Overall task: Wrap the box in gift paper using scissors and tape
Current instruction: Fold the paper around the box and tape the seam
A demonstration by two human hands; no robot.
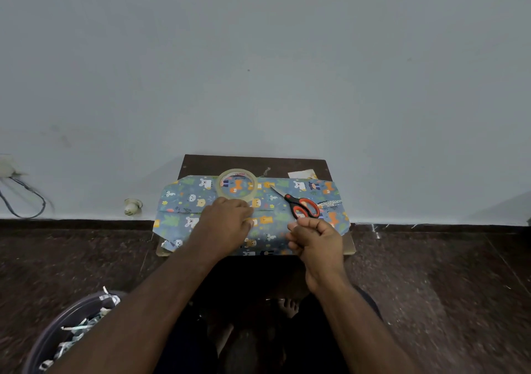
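Beyond the hands, a plain pale grey wall (258, 57); beneath them a small dark wooden table (253, 164); around it, speckled dark stone floor (431, 287).

Quick count of what you've got: 1 box wrapped in gift paper (184, 201), 1 tape roll (237, 184), 1 pair of scissors (301, 205), 1 small table (253, 163), 1 bin (54, 336) w/ paper scraps, and 2 hands: left hand (227, 220), right hand (317, 238).
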